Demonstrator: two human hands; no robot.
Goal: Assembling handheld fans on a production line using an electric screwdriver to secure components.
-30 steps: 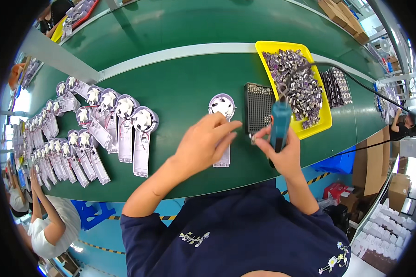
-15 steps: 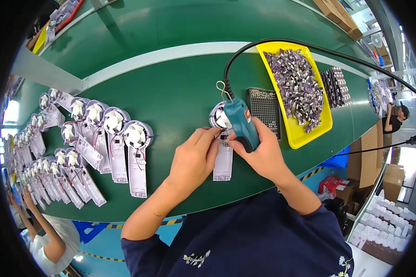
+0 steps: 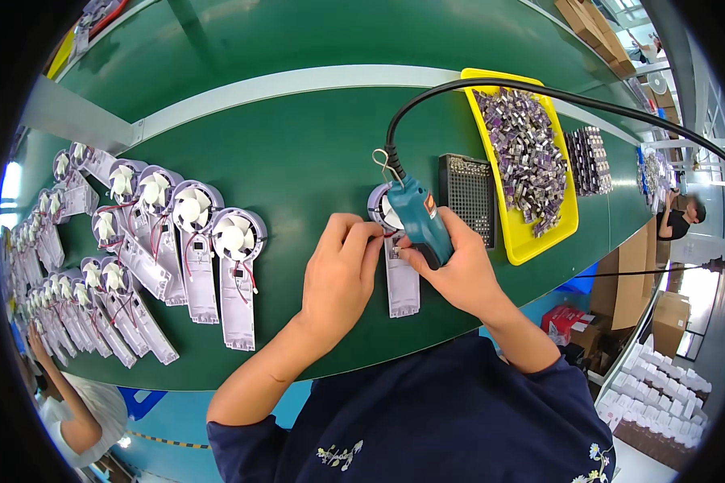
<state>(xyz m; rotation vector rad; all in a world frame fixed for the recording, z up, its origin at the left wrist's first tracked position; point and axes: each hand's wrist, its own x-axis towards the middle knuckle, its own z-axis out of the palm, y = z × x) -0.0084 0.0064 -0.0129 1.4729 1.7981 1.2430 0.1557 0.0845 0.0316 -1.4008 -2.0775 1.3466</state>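
Observation:
A white handheld fan housing (image 3: 403,291) lies on the green table in front of me, its round fan end away from me and partly covered. My right hand (image 3: 477,278) is wrapped round a teal electric screwdriver (image 3: 417,216), with a black cord and a wire hook at its far end. Its thumb reaches to the housing just below the fan. From the other side, my left hand (image 3: 334,274) has thumb and fingertips pinched together at the same spot. Whatever is between those fingertips is too small and hidden to make out.
Several more fan housings (image 3: 238,302) with red and black wires lie in rows on the left. To the right are a dark grid tray (image 3: 469,201), a yellow tray (image 3: 570,233) of small purple-and-metal parts and stacked dark parts (image 3: 590,161). A co-worker's arm (image 3: 60,382) shows at lower left.
The view has shifted slightly, so the housing sits a little farther right between my hands. My left fingers have changed position slightly at the housing. The screwdriver stays in my right hand.

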